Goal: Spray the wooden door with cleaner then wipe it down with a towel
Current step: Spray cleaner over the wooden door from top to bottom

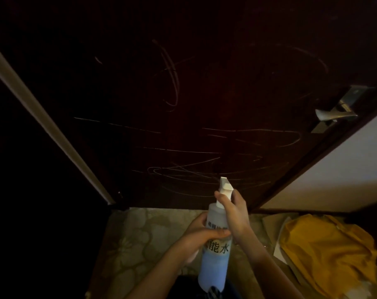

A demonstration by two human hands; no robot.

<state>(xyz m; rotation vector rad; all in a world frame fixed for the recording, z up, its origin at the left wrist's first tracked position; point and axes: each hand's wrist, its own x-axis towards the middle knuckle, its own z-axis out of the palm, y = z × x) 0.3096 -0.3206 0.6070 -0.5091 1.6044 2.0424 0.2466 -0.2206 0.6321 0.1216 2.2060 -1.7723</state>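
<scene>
A dark wooden door [205,83] fills the upper view, marked with pale scribbled lines. Low in the middle I hold a white and blue spray bottle [214,260] upright, its white nozzle pointing at the door's lower part. My left hand [201,234] grips the bottle's body around the label. My right hand [233,210] wraps the neck and trigger from the right. A yellow towel [328,249] lies crumpled on the floor at the lower right, apart from both hands.
A metal lever handle [336,113] sticks out at the door's right edge. A pale wall [345,169] stands to the right. Patterned flooring [144,238] lies below the door. A light door-frame strip [43,117] runs diagonally on the left, with darkness beyond.
</scene>
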